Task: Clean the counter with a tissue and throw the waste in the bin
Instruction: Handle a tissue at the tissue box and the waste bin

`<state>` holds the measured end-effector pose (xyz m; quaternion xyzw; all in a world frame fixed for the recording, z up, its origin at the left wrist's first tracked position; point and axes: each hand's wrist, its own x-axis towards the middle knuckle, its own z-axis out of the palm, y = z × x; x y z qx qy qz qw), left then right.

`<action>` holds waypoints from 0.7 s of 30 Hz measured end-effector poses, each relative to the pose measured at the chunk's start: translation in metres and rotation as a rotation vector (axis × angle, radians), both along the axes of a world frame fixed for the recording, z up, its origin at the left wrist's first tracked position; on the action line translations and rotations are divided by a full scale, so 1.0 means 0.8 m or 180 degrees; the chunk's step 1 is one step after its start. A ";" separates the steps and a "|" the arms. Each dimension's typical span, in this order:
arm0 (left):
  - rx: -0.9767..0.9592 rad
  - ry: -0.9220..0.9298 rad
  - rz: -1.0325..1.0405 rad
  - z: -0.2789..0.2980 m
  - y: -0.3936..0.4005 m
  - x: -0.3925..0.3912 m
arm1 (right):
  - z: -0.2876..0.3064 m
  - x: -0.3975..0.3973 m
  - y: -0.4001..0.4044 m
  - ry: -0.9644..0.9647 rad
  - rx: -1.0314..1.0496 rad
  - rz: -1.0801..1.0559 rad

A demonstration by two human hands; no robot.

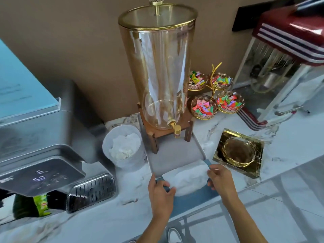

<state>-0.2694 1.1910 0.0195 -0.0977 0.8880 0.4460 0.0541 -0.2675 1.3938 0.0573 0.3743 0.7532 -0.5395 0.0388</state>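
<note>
Home drinks corner, marble counter [289, 137], glass drink dispenser [157, 67], candy bowls [204, 106], popcorn machine [280, 67]

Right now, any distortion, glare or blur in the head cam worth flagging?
Head view: wide-angle bending leans the glass dispenser and curves the counter edge; window glare washes the marble counter at right; the popcorn machine and left appliance are soft; the tissue is overexposed, its folds lost.

White marble counter [122, 216] bears: grey tray [168, 155], white bin [122, 146], gold ashtray [239, 152], water appliance [43, 137], popcorn machine [280, 76].
</note>
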 end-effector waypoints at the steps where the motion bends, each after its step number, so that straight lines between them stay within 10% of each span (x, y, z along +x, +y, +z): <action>1: -0.0016 0.0004 0.0011 0.001 0.002 0.001 | -0.001 0.000 -0.001 0.0009 0.0007 0.0076; 11: -0.0340 0.0305 -0.0124 0.002 0.000 -0.001 | -0.004 -0.010 -0.002 -0.0003 -0.0003 0.0193; 21: 0.0843 -0.0065 0.0106 0.025 -0.015 -0.013 | 0.026 -0.021 0.012 0.0676 -0.2192 -0.0418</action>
